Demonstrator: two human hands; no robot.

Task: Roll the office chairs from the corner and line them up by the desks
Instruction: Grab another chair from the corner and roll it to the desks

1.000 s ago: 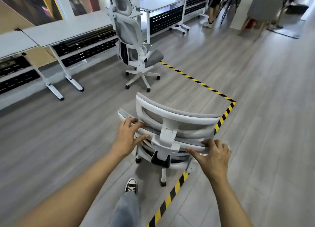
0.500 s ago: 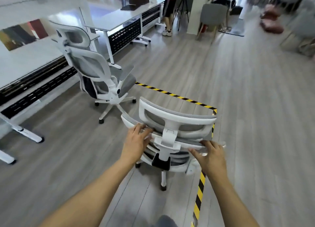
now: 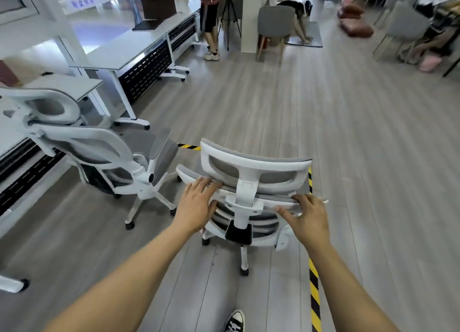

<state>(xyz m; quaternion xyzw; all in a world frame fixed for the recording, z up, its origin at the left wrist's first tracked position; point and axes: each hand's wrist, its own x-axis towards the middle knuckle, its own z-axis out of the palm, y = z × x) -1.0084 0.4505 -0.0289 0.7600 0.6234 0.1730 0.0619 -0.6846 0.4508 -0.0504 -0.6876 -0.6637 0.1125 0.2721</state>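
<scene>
A white office chair with grey mesh [image 3: 251,169] stands right in front of me, its back toward me. My left hand [image 3: 196,203] grips the left end of the backrest's top edge, fingers curled over it. My right hand [image 3: 307,216] holds the right end of the same edge, thumb under it. A second white and grey office chair [image 3: 99,157] stands just left of it, by the white desks [image 3: 119,52] along the left wall. The two chairs are close together, armrest near armrest.
Yellow-black floor tape [image 3: 314,292] runs under the held chair and off to its right side. A person [image 3: 210,20] stands by a tripod [image 3: 230,15] at the far desk end. A grey chair [image 3: 275,25] and a white pillar stand farther back. My shoe [image 3: 235,320] shows below.
The view has swung right and moved forward. The held chair has rolled up beside the second chair, which is now close at the left. Both hands keep their grip on the backrest.
</scene>
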